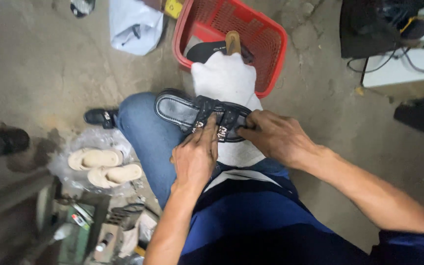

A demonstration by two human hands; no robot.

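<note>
Blue apron (261,216) over the lap, nearest the lens, jeans knee (143,127) to its left. Concrete floor (40,68) all round. Red plastic basket (251,29) at top centre, a dark insole and a tan wooden piece inside it. White plastic bag (133,24) left of the basket, crumpled, with a small yellow tag beside its top edge. White cloth (229,83) bunched over the knee, reaching up to the basket's rim. Black sandal (197,113) lies across that cloth, heel end to the left, strap with metal trim to the right. Pair of cream sandals (105,167) on clear plastic wrap on the floor, lower left.

Left hand (196,157): forearm up from the bottom, palm down, fingers flat and pressing on the strap, grip not closed round it. Right hand (276,136): arm in from the right, wrist bent, grip pinching the strap's right end.
</note>
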